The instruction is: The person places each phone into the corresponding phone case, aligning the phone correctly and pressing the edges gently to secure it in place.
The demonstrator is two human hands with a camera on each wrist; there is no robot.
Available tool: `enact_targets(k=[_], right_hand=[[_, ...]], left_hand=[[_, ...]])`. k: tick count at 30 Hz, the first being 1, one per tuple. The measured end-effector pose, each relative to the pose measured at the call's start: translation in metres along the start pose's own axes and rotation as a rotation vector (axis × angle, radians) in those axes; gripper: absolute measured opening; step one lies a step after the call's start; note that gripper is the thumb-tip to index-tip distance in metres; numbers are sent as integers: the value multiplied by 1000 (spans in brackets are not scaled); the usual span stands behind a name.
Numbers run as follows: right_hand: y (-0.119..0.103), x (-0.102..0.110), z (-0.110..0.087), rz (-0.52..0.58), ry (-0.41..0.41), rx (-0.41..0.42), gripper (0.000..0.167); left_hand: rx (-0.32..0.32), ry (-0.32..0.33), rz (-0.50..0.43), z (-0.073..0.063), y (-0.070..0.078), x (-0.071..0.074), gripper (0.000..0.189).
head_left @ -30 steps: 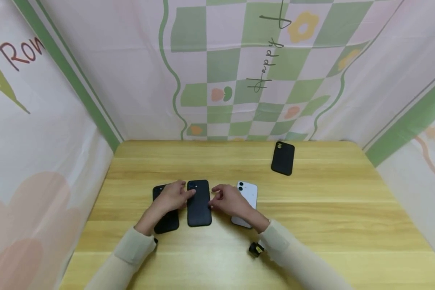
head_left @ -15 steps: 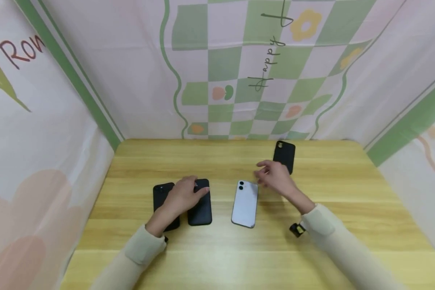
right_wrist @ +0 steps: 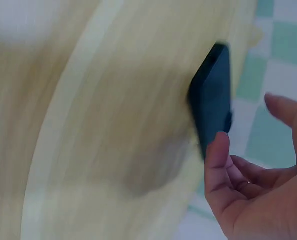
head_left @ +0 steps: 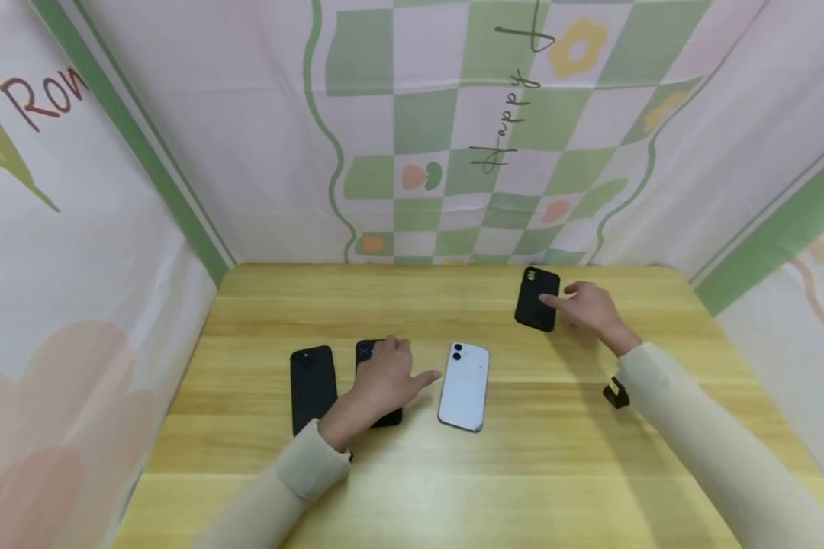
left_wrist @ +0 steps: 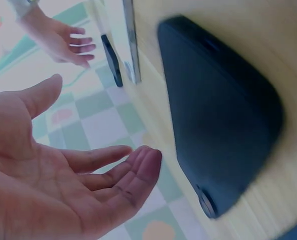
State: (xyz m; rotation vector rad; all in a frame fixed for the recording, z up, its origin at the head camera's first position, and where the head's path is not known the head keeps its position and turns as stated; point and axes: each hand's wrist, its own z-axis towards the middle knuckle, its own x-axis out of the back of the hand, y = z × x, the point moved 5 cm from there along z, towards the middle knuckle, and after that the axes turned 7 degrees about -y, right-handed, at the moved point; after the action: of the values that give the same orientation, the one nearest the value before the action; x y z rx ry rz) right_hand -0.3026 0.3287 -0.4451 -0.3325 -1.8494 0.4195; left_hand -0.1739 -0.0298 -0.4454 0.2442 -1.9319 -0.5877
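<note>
My right hand (head_left: 590,309) is at the right edge of a black phone case (head_left: 532,309) at the back right, its thumb over the case. In the right wrist view the fingers are spread beside the case (right_wrist: 213,95), not closed on it; contact is unclear. Over the middle black phone (head_left: 388,418) hovers my left hand (head_left: 383,385), partly hiding it. Its fingers are relaxed and apart from the phone (left_wrist: 213,110) in the left wrist view. Right of that hand lies a white phone (head_left: 464,389), two camera lenses at its upper left.
Another black phone (head_left: 312,385) lies at the left, its lower end partly behind the left forearm. All lie on a wooden table (head_left: 412,496). A patterned cloth (head_left: 426,137) rises behind the table's back edge, with more cloth at both sides.
My right hand has moved from between the middle and white phones, rightward and back to the black case. The left hand has shifted right across the middle phone, uncovering more of the left one.
</note>
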Motion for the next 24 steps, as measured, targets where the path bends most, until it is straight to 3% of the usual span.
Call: enact_targets(k=[2,8,16,19,24], right_hand=[[10,0,6,1,-17,-35,91],[20,-5,18,38,-66,-99,71],[12,-17,27,28,-157,-149,72],[9,-20,29,-2,-150,-159,80],[9,-24,31,-77,-115,-190,114]], left_hand=[[-10,-8,27,2,8,-5,81],[-32,-12,96,13,25,-26,76],[21,8,333,25,36,-44,95],[34,6,372,28,39,-47,97],[32,11,417,34,44,-55,94]])
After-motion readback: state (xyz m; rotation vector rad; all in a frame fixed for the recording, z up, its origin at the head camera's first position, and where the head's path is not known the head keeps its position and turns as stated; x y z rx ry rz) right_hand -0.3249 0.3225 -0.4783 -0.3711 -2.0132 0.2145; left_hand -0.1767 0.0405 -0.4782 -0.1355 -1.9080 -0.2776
